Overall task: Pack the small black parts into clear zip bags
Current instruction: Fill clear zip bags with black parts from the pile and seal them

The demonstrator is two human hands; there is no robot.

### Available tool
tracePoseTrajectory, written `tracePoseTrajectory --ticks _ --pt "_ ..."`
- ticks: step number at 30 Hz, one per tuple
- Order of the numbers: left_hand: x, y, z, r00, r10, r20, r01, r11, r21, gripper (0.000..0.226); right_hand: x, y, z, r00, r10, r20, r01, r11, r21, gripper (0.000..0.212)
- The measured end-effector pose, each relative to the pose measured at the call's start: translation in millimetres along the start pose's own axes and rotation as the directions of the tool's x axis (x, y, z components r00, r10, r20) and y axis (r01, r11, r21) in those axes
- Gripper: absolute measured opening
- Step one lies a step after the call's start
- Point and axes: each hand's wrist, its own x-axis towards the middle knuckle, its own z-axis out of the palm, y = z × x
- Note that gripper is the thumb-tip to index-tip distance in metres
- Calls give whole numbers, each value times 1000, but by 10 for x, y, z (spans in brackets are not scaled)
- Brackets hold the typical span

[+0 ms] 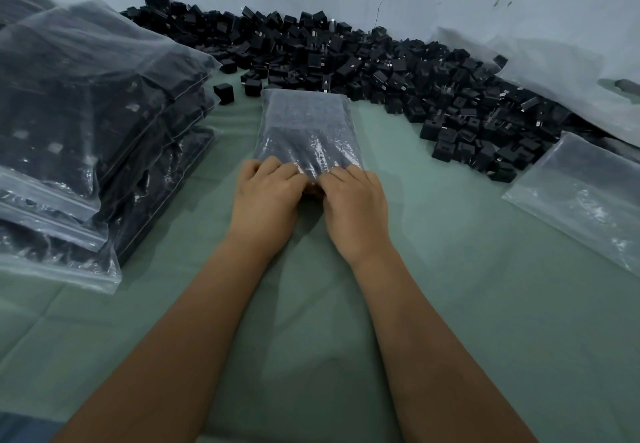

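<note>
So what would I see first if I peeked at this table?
Probably the huge heap of small black parts piled along the back wall. Then the two hands, left hand and right hand, gripping the near end of a filled zip bag in the middle, with stacked full bags at left.

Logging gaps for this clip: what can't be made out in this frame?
- Head view: the bag mouth, hidden under the left hand and right hand; sealed or not is unclear.
- Part count inside: film glare blurs it.
- Stack of filled bags: cut off by the left edge.
- Loose parts: details too small.
</note>
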Motion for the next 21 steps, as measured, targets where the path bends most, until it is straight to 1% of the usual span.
tracePoseTrajectory --ticks 2,5,9,14,16,19,21 --pt "-8 -14 -29 999 -22 -33 22 1000 7 13 -4 18 12 1000 -1 15 2 999 -34 12" --pt "-30 -42 -68 996 -57 -65 58 998 5 12 -28 100 19 999 38 15 -37 997 -69 8" --pt "-81 -109 -112 989 -136 -65 135 990 -32 12 -58 251 0 987 163 10 -161 980 -120 12" --pt "-133 -190 -150 977 -196 -78 195 980 -26 11 -102 431 -25 946 318 62 -301 935 -187 6" --pt "-144 -208 -147 976 -200 -91 200 980 -10 10 -118 476 -36 930 361 63 -347 923 -167 9" --pt "-142 -207 -143 967 -228 -115 231 973 14 5 -108 458 -51 925 376 53 -368 922 -120 14" --pt "-139 -205 -137 957 -259 -134 264 964 24 4 -106 442 -59 921 386 58 -384 922 -39 13"
